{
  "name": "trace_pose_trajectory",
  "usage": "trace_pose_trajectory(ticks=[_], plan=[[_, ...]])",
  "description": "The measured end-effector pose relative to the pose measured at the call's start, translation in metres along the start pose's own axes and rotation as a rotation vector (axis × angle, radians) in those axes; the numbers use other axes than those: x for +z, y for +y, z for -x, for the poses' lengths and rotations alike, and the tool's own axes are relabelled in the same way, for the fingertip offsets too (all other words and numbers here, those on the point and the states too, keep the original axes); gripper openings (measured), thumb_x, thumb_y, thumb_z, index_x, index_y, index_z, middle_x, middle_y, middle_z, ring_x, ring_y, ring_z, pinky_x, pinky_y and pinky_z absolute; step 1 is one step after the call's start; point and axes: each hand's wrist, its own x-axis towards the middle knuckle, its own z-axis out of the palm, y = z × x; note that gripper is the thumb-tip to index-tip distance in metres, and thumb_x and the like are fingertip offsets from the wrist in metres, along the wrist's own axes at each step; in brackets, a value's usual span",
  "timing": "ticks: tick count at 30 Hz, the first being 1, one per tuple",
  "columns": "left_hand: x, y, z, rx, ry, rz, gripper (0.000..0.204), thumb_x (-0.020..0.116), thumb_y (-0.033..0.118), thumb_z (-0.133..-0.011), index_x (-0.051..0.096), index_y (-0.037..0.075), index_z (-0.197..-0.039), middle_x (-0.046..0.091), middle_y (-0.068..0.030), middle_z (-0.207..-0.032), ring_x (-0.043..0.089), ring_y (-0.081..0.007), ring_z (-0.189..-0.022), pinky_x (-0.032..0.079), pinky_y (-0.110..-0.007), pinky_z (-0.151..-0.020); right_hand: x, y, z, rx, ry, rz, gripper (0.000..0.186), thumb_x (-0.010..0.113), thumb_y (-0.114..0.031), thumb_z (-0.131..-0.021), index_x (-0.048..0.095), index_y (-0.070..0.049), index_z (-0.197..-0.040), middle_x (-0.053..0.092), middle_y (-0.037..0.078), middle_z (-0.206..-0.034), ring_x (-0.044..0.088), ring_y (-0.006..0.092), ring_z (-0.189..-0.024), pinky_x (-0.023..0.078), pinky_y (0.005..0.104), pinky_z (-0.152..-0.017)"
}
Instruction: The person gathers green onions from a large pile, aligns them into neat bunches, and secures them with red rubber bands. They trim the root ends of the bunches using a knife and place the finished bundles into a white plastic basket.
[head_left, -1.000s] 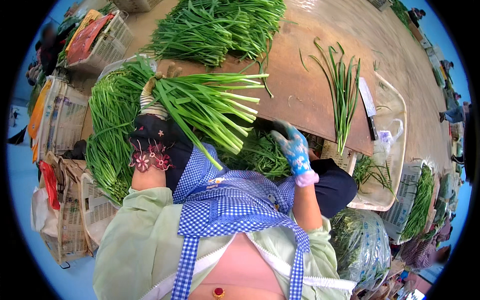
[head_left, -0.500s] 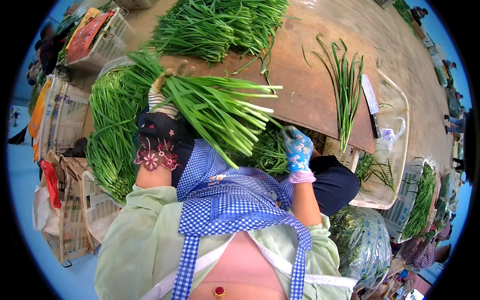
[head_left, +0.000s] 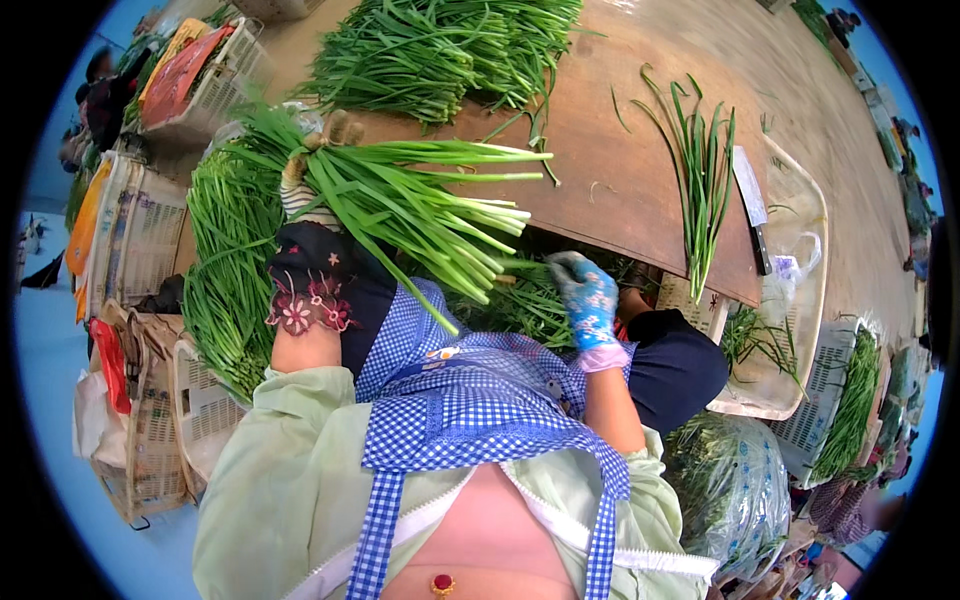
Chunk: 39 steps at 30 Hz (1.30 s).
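Observation:
My left hand (head_left: 308,172), in a glove with a striped cuff, is closed round a thick bunch of garlic chives (head_left: 400,190). The pale stem ends fan out toward the right. My right hand (head_left: 584,292), in a blue flowered glove, has its fingers pinched together just beyond those ends. A thin chive stalk (head_left: 525,266) runs from the bunch to its fingertips, slightly blurred. Below both hands, loose green trimmings (head_left: 525,305) fill the space over my lap.
A wooden board (head_left: 600,170) lies ahead, bearing a large chive pile (head_left: 440,60), a small chive bundle (head_left: 700,180) and a knife (head_left: 750,205). At the right stands a pale plastic tub (head_left: 815,240). More chives (head_left: 225,260) are heaped left, near crates (head_left: 130,220).
My right hand has moved a little left and down, drawing nearer the stem ends. The bunch in my left hand has shifted slightly left.

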Motion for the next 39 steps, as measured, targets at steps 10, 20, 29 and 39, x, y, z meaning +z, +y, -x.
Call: trace_pose_trajectory(ticks=[10, 20, 29, 39], plan=[[0.000, -0.007, -0.004, 0.024, 0.036, 0.024, 0.037, 0.062, 0.030, -0.082, 0.059, 0.002, -0.106, 0.058, -0.0140, -0.111, 0.059, -0.0294, -0.096, 0.051, -0.048, -0.084, 0.009, -0.077, 0.024, -0.427, 0.143, -0.279, 0.023, 0.069, -0.012, -0.071, 0.069, -0.010, -0.094, 0.066, 0.008, -0.084, 0.062, 0.0263, -0.076, 0.049, 0.0351, -0.069], [0.011, -0.016, -0.003, -0.104, 0.047, 0.009, 0.027, 0.068, 0.023, -0.076, 0.065, 0.004, -0.095, 0.045, -0.0146, -0.131, 0.038, -0.0385, -0.124, 0.039, -0.056, -0.098, 0.026, -0.085, 0.007, 0.184, -0.173, -0.694, 0.015, 0.066, -0.012, -0.078, 0.061, -0.001, -0.088, 0.059, 0.003, -0.074, 0.051, 0.0082, -0.068, 0.044, 0.0241, -0.063], [0.005, -0.009, -0.004, -0.029, 0.160, 0.078, 0.026, 0.064, 0.022, -0.076, 0.065, 0.005, -0.096, 0.046, -0.0180, -0.131, 0.038, -0.0393, -0.124, 0.040, -0.058, -0.096, -0.028, 0.036, 0.035, -0.004, -0.271, 0.769, 0.018, 0.069, -0.021, -0.075, 0.062, -0.009, -0.086, 0.065, 0.007, -0.079, 0.062, 0.0221, -0.073, 0.048, 0.0323, -0.064], [0.026, -0.027, -0.011, -0.136, 0.153, 0.118, 0.020, 0.063, 0.020, -0.078, 0.068, 0.006, -0.092, 0.049, -0.0177, -0.128, 0.044, -0.0401, -0.118, 0.040, -0.060, -0.093, 0.024, -0.091, -0.006, -0.375, 0.203, -0.177, 0.012, 0.066, -0.016, -0.076, 0.066, -0.006, -0.082, 0.064, 0.012, -0.073, 0.062, 0.0300, -0.067, 0.048, 0.0379, -0.060]])
